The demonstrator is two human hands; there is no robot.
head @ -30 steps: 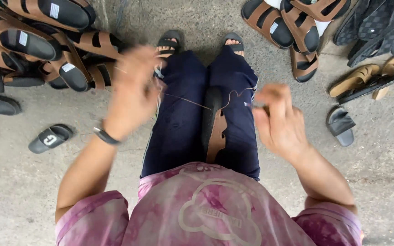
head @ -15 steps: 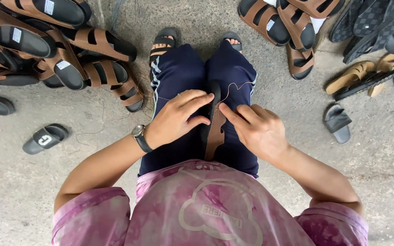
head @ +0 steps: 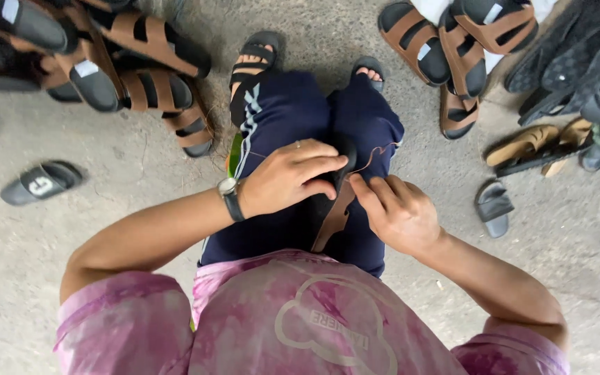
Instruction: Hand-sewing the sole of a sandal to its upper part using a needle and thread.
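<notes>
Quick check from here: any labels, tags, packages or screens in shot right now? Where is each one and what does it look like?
No packages or screens that I can make out.
Sandal tags: small pale rectangular stickers on the footbeds of the brown-strapped sandals, upper left.
Another tag: pale rectangle on a brown sandal, upper right.
Black slide: on the floor at left, with a white mark on its strap.
Wristwatch: on the left hand; small round pale face, dark band.

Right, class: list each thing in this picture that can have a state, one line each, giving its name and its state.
left hand: closed over the top of the sandal.
right hand: fingertips pinching at the sandal's edge.
sandal: upright, wedged between the knees, brown strap facing up.
thread: slack, looping from the sandal over the knee.
wristwatch: strapped on the left wrist.
pile of brown-strapped sandals: heaped, untouched.
small black slide: lying alone on the concrete floor.
</notes>
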